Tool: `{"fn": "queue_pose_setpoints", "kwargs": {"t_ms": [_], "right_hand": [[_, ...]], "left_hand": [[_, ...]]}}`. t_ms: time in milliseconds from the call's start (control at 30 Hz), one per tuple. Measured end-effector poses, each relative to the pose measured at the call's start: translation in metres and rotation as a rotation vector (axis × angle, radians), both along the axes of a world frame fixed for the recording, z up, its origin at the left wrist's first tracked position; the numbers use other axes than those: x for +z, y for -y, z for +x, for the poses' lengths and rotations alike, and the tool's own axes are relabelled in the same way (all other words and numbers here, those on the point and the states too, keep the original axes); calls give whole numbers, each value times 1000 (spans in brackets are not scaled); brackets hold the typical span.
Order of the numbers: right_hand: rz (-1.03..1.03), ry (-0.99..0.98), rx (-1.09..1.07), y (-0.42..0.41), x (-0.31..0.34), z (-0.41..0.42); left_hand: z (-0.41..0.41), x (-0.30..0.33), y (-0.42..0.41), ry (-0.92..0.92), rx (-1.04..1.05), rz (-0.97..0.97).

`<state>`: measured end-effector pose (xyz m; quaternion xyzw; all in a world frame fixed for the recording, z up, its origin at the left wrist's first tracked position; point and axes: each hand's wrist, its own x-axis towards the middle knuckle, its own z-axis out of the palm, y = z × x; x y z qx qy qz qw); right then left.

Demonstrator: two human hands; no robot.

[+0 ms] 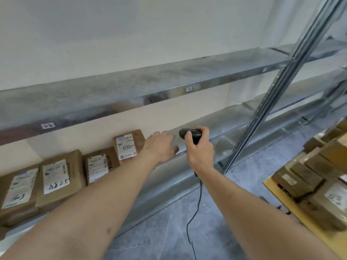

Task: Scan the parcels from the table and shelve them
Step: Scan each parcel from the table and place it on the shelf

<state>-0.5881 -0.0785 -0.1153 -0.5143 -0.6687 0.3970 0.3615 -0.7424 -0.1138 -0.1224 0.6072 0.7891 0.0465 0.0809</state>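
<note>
On the shelf (216,117), one parcel's label (56,177) reads "8825".

1. The white paper label (56,176) on the second brown cardboard parcel (61,178) from the left carries the handwritten number "8825".
2. A small white tag (48,126) on the front edge of the upper grey metal shelf (131,85) shows handwritten marks, not clearly readable.
3. The printed text on the other parcel labels is too blurred to read.

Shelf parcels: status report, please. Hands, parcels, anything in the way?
Left hand open beside rightmost shelved parcel. Right hand grips scanner. More parcels wait on table. Nothing blocking.
</note>
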Motion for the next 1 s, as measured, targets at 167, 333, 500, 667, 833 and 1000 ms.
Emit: {"fn": "queue_pose_setpoints", "kwargs": {"t_ms": [167,333,500,667,833,1000], "right_hand": [[56,-30,-152,2,20,65],[90,-56,-283,5,32,137],[116,-59,-369,14,41,221],[136,-55,-468,25,43,313],[100,-30,-567,36,37,402],[72,-36,-688,41,26,474]], "left_hand": [[62,25,-20,4,-172,60],[141,46,-32,7,-312,94],[227,55,-40,19,-414,128],[323,55,-43,31,-522,101],[414,51,-44,27,-599,80],[489,39,-52,19,-690,25]]}}
